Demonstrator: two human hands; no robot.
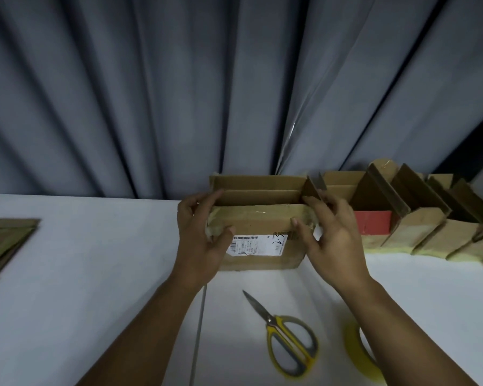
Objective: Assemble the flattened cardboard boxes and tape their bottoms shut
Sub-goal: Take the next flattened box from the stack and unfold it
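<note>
Both forearms reach forward, and the left hand [200, 232] and right hand [329, 232] each clasp an end of the open-topped cardboard box [262, 218], thumbs on its near face. The box stands at the table's [95, 260] far edge against the curtain [151, 93], just beside a row of assembled boxes [402, 232] on its right, with flattened boxes [6, 240] well apart at the left and scissors [287, 341] and a yellow tape roll [351, 344] nearer the person. Its white barcode label [255, 245] is too small to read.
</note>
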